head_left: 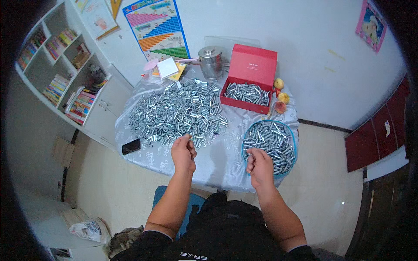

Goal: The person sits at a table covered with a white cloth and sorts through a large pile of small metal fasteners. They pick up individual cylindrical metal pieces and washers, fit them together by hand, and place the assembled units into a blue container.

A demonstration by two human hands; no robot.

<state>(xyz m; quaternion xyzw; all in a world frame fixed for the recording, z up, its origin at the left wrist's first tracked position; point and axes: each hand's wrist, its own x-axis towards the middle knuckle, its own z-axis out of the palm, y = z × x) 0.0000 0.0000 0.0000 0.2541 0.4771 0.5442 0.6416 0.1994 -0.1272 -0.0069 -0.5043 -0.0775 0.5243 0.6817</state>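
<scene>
A heap of small silvery metal sleeves [174, 111] spreads over the table's left half, with small rings or nuts [211, 134] along its right front edge. My left hand [183, 154] is over the front of this heap, its fingers curled together; whatever they hold is hidden. On the right, a round blue-rimmed container [296, 148] is full of longer metal pieces that look like expansion bolts [272, 141]. Against its left front rim, my right hand [260, 167] has thumb and fingers pinched together, and what is between them is too small to make out.
Behind the container stands an open red box [254, 65] of similar metal pieces, with several fruits [283, 98] beside it. A lidded metal canister [210, 63] is at the back. A black phone [131, 147] lies at the left edge of the cloth-covered table [217, 163].
</scene>
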